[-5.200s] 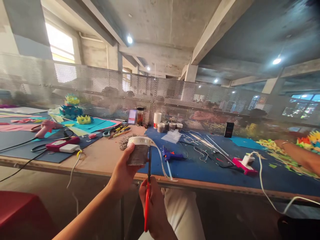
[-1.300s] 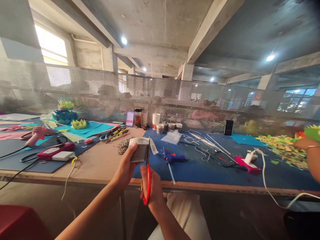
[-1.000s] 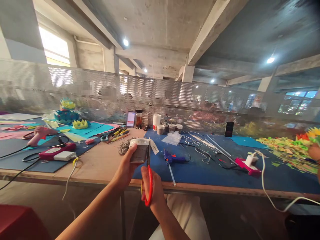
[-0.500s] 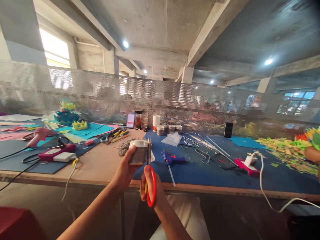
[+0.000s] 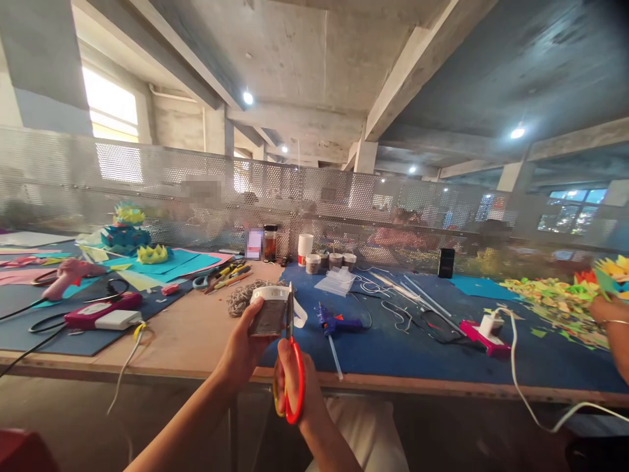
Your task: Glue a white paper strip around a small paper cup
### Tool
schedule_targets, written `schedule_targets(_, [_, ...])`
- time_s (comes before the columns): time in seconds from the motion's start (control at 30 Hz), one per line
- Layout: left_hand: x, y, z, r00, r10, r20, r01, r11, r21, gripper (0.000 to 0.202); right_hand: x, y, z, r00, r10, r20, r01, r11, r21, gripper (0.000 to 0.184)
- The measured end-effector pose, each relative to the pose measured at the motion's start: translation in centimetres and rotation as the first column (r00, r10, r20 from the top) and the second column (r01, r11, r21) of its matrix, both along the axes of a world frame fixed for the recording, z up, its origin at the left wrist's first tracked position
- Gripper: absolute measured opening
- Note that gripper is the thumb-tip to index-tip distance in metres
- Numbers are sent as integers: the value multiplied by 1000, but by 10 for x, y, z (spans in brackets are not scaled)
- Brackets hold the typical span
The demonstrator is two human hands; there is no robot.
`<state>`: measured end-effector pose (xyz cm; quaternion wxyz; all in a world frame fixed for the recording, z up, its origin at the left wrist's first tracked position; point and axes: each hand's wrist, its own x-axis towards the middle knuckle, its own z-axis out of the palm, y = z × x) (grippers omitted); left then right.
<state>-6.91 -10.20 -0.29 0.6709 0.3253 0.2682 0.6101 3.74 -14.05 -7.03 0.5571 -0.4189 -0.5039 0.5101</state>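
Note:
My left hand (image 5: 244,346) grips a dark brown, roughly rectangular piece (image 5: 268,319), thumb on its left side. A white strip with printed marks (image 5: 271,293) runs across the top of this piece. In my right hand (image 5: 308,387) are scissors (image 5: 295,383) with red and yellow handles, pointing up. Their blades stand at the piece's right edge, across the strip, whose free end (image 5: 299,318) curls out to the right of them. Whether the blades have cut into it I cannot tell. Behind the piece lies a bundle of grey-brown cord (image 5: 236,303).
A blue glue gun (image 5: 339,321) lies right of my hands, near paper cups (image 5: 313,264) and white cords. At left are a pink glue gun (image 5: 69,278), a power strip (image 5: 101,313) and pliers (image 5: 230,272). Another person's hand (image 5: 612,311) is at far right, by paper scraps.
The strip's free end shows longer and more curled beyond the blades. My hands and the scissors sit slightly lower left in view. The other person's hand has come further into view.

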Motion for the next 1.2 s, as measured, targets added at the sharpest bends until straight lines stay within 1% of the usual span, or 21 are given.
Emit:
schedule_targets(0.1, [-3,1,-3,999,-33,13,33,999,31,34,2,-7,9,987,85,-138,-89,996,-22,68])
schedule_targets(0.13, [-4,2,-4,999,-34,17,34,999,38,34,3,-10,12,981,105,-162,-109,994,-16,68])
schedule_targets(0.2, [-7,2,-6,999,-20,25,20,999,38,33,6,-16,17,977,141,-162,-140,990,17,69])
schedule_targets(0.27, [-9,3,-8,1000,2,31,-3,1000,20,31,11,-23,19,982,143,-120,-136,989,61,67])
schedule_targets(0.33, [-12,5,-10,998,25,49,-25,1000,-1,28,18,-27,21,994,98,-46,-94,992,82,62])
schedule_targets(0.4, [-13,7,-12,995,31,90,-31,1000,-2,24,27,-29,24,997,10,77,-17,996,86,55])
schedule_targets(0.47, [-12,10,-16,991,14,135,-16,1000,17,21,36,-31,28,966,-103,236,76,990,121,45])
schedule_targets(0.5, [-11,11,-17,988,11,155,-15,1000,21,19,39,-31,30,931,-172,323,126,979,160,40])
schedule_targets(0.57, [-9,14,-21,984,18,179,-25,999,37,19,41,-32,34,809,-311,498,206,945,254,29])
schedule_targets(0.63, [-8,15,-24,974,59,218,-76,995,67,19,37,-32,35,676,-376,633,234,925,300,20])
schedule_targets(0.7, [-8,15,-26,959,74,273,-102,991,87,21,28,-32,35,550,-396,735,248,918,309,16])
schedule_targets(0.77, [-10,12,-26,949,66,307,-100,991,93,25,19,-31,34,435,-405,804,254,912,321,18])
schedule_targets(0.8, [-11,11,-25,946,55,318,-89,992,92,26,15,-30,34,390,-409,825,248,910,333,19])
schedule_targets(0.87, [-14,7,-23,939,30,344,-64,994,87,30,10,-28,32,321,-418,850,224,905,361,22])
schedule_targets(0.93, [-16,6,-22,929,11,371,-44,996,81,31,8,-26,31,280,-421,863,216,903,371,20])
schedule_targets(1.0, [-17,5,-22,922,16,387,-47,996,72,31,7,-26,30,279,-415,866,227,905,361,16])
schedule_targets(1.03, [-18,5,-22,918,23,396,-55,996,70,29,8,-26,31,300,-415,859,236,905,354,15])
schedule_targets(1.1, [-19,7,-23,912,30,408,-63,996,68,25,11,-27,36,370,-417,830,241,906,348,13])
schedule_targets(1.17, [-20,8,-24,919,-1,395,-31,997,74,23,18,-26,48,443,-413,795,218,910,351,14])
schedule_targets(1.2, [-20,8,-24,926,-23,377,-6,997,76,23,23,-23,58,465,-404,788,189,915,357,13])
